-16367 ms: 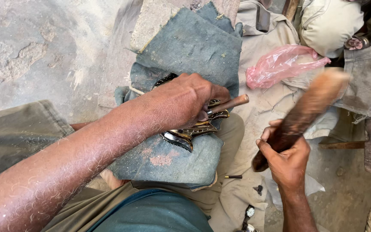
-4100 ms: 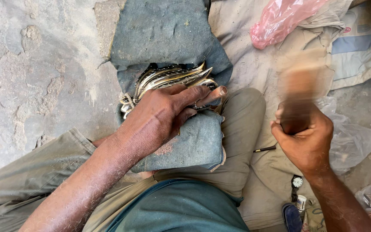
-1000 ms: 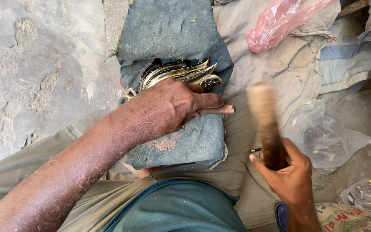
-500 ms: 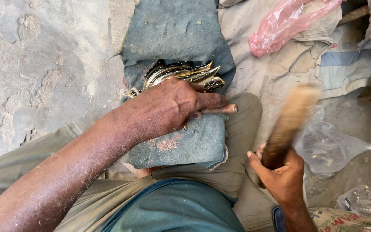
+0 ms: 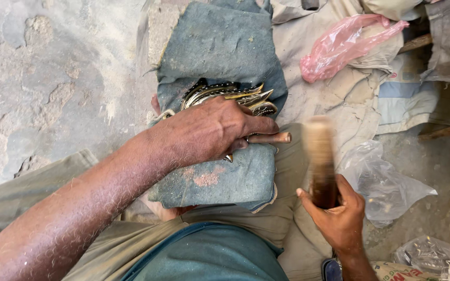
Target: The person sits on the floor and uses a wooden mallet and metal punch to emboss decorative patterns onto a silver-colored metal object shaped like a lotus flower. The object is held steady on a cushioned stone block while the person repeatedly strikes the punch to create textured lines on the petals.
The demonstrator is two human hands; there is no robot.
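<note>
On the blue cloth pad (image 5: 225, 182), left hand (image 5: 209, 130) clamps a wooden-handled tool (image 5: 272, 138) and metal strips (image 5: 235, 96); right hand (image 5: 339, 218) fist-grips a wooden mallet (image 5: 320, 156).

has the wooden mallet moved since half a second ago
Yes. The wooden mallet in the right hand has swung upright, closer to the blue-grey cloth.
</note>
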